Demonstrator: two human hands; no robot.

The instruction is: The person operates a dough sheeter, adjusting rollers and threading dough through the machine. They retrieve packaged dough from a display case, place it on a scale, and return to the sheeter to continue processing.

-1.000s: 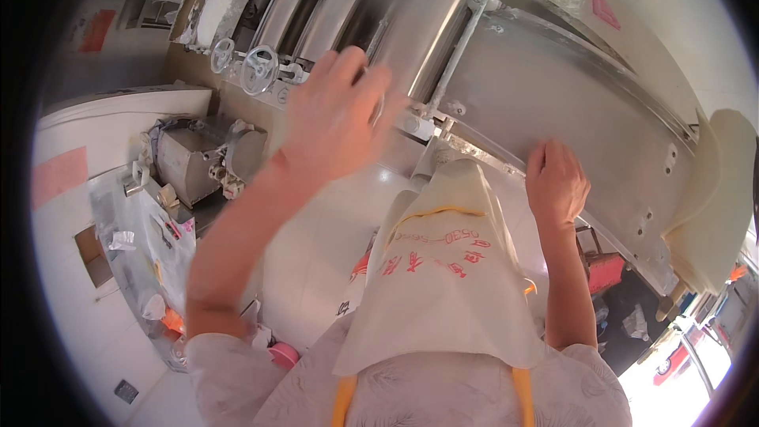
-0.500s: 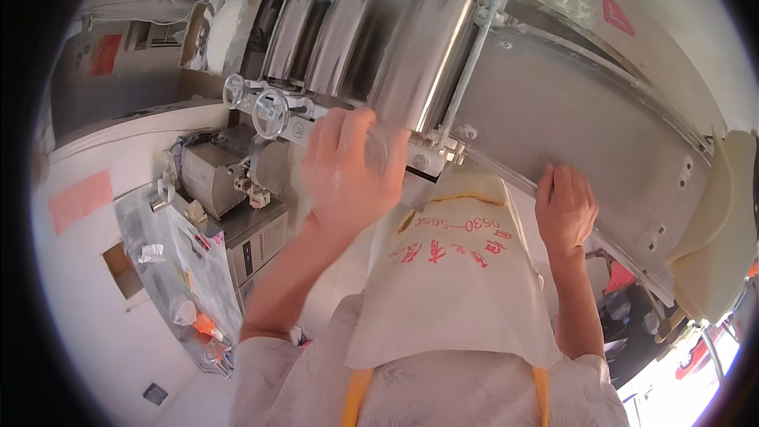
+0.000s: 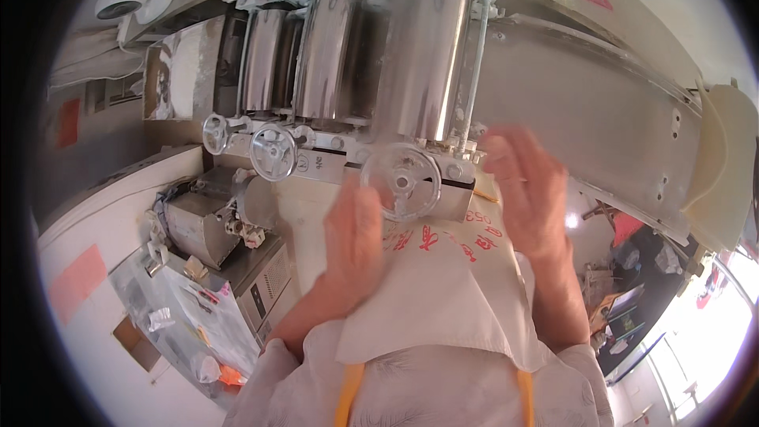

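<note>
A metal handwheel (image 3: 403,182) sits on the near side of a roller machine with several shiny steel rollers (image 3: 431,63). My left hand (image 3: 354,233) is at the wheel's left rim, fingers stretched upward and somewhat blurred; whether it touches the rim I cannot tell. Right of the wheel, my right hand (image 3: 528,190) is raised by the near corner of the roller frame, smeared by motion. Its fingers reach up and to the left with nothing visible in them. Two smaller handwheels, one of them a spoked wheel (image 3: 273,152), stand further left.
A wide metal plate (image 3: 585,103) extends right from the rollers, with a pale curved sheet (image 3: 715,162) at its end. A white-dusted tray (image 3: 186,71) lies left of the machine. Lower left stands a motor-like metal unit (image 3: 202,225). My pale apron (image 3: 435,300) hangs close below the frame.
My left hand has come off the top of the near handwheel, down to its left side. My right hand has left the metal plate's edge and moved up and left. The view has shifted.
</note>
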